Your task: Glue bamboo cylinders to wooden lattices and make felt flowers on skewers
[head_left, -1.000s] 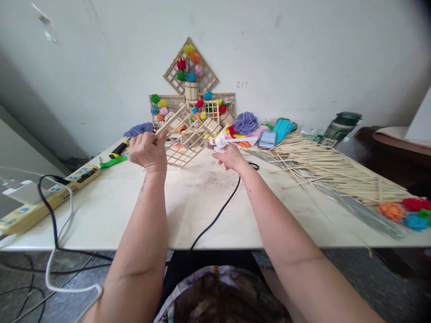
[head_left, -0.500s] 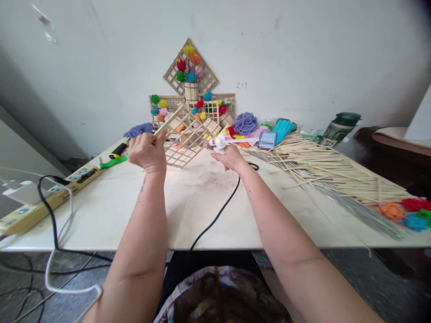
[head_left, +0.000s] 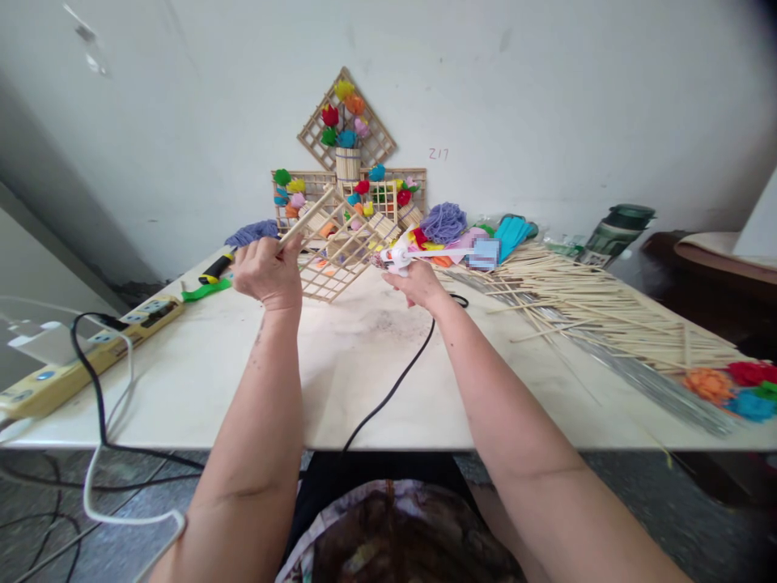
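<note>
Stick lattice [head_left: 331, 267] gripped by left hand [head_left: 268, 271], tilted over smudged white table [head_left: 376, 380]; white glue gun [head_left: 397, 257] grasped in right hand [head_left: 420, 283]. Pale, scuffed wall [head_left: 546, 105] seen behind; grey floor [head_left: 643, 498] below.

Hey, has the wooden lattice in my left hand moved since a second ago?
No, not noticeably: the lattice, held in the left hand, keeps almost the same place against the fixed wall writing.

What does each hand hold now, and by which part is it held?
The left hand holds a tan lattice of thin wooden sticks by its left corner. The right hand holds a white plastic glue gun, apparently by its handle, mostly hidden.
</note>
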Demonstrator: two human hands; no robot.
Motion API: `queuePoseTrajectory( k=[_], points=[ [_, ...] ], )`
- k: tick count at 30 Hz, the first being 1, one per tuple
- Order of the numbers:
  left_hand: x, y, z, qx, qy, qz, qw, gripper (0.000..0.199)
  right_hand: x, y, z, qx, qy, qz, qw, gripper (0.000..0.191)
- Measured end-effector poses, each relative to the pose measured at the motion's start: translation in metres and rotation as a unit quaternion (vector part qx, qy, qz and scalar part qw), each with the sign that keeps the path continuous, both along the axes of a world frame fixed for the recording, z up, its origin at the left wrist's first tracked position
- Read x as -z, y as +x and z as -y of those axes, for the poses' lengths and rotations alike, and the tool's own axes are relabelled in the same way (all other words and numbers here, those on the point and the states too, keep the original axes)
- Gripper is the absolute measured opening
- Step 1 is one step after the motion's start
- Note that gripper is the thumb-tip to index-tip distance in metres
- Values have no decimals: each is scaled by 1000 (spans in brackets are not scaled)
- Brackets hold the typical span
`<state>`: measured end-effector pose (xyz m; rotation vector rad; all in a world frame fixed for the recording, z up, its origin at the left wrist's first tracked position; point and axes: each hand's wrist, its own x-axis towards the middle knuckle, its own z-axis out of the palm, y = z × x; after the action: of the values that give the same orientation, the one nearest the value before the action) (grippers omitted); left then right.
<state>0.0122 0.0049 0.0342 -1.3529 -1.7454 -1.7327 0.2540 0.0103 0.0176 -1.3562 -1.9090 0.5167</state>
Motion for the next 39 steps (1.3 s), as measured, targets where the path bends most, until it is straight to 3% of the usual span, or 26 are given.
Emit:
queuePoseTrajectory(
  k=[19, 34, 39],
  points=[
    [0, 1, -1, -44, 1, -17, 999, 45, -1, -3, 2, 2, -34, -36, 999, 22],
    [-1, 4, 0, -12, 14, -9, 1000, 41, 1, -5, 1, 18, -28, -1, 999, 25],
    [-1, 4, 1, -31, 26, -14, 999, 43, 2, -5, 0, 23, -23, -13, 999, 24]
  ],
)
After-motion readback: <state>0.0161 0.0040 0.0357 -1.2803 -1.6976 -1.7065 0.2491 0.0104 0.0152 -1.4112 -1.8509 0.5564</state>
